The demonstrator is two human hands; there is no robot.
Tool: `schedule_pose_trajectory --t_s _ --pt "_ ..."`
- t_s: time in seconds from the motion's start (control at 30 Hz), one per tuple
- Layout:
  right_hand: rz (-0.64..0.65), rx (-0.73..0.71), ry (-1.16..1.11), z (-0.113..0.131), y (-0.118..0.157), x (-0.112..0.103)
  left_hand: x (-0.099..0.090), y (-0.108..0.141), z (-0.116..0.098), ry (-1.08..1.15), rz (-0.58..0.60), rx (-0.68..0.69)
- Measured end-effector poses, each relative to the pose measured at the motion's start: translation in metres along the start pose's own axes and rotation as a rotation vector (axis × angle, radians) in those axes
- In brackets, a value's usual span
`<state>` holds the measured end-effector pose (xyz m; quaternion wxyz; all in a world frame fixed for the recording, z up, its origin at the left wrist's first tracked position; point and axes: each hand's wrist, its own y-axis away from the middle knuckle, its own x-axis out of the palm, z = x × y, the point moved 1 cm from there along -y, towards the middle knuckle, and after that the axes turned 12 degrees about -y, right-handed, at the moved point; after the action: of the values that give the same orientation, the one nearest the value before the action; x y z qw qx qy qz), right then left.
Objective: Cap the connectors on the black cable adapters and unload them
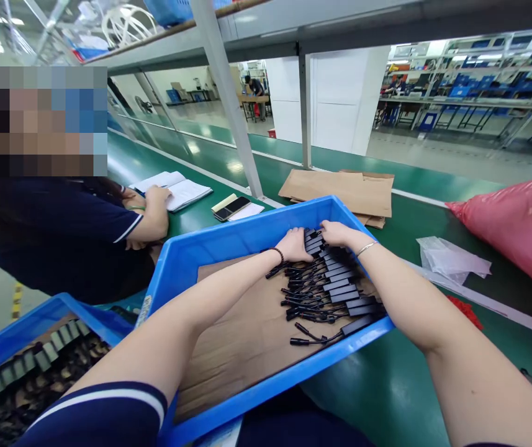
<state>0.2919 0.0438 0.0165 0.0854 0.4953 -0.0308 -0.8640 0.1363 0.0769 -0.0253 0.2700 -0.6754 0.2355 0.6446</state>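
Note:
A blue plastic bin (pixel 228 228) lined with brown cardboard stands in front of me. Along its right side lies a row of black box-shaped modules with short cables (pixel 340 288), their connector ends pointing left. At the far end of this row, my left hand (pixel 295 245) curls around the left side of several modules. Opposite it, my right hand (pixel 337 236) bends its fingers around their right side, close to the bin's right wall. The hands face each other with modules between them, and some fingertips are hidden. One module (pixel 356 326) lies at the near end of the row.
Another blue bin (pixel 67 302) full of similar parts is at lower left. A co-worker (pixel 61 242) sits on the left beside an open notebook (pixel 184 192). A phone (pixel 231 208), cardboard sheets (pixel 335 189), a clear plastic bag (pixel 452 257) and a red sack (pixel 517 217) lie on the green bench.

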Motion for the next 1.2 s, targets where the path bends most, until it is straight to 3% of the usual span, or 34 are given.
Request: schedule_pose_trajectory --t_s 0.13,0.3,0.37,0.43,0.57,0.73,0.9,1.2 --pt "-0.146 -0.122 -0.130 0.016 0.005 -0.009 -0.028 0.019 0.013 0.065 -0.142 -0.037" --pt "-0.364 -0.381 -0.418 0.046 0.021 -0.014 -0.104 0.062 0.047 0.371 -0.383 -0.059" --pt "-0.421 -0.520 -0.373 0.063 0.033 -0.014 -0.130 0.082 0.053 0.583 -0.412 -0.047" --pt "-0.461 -0.679 -0.291 0.079 0.048 -0.013 -0.144 0.098 0.051 0.825 -0.366 -0.034" --pt "-0.536 -0.911 -0.107 0.103 0.076 -0.013 -0.140 0.115 0.029 1.249 -0.153 0.000" --pt "-0.592 -1.054 -0.026 0.115 0.085 -0.012 -0.120 0.123 -0.003 1.621 0.018 0.215" --pt "-0.716 -1.175 -0.086 0.119 0.084 -0.007 -0.108 0.127 -0.008 1.942 0.140 0.092" --pt "-0.634 -1.179 -0.092 0.119 0.078 -0.003 -0.110 0.127 -0.001 1.973 0.164 0.098"
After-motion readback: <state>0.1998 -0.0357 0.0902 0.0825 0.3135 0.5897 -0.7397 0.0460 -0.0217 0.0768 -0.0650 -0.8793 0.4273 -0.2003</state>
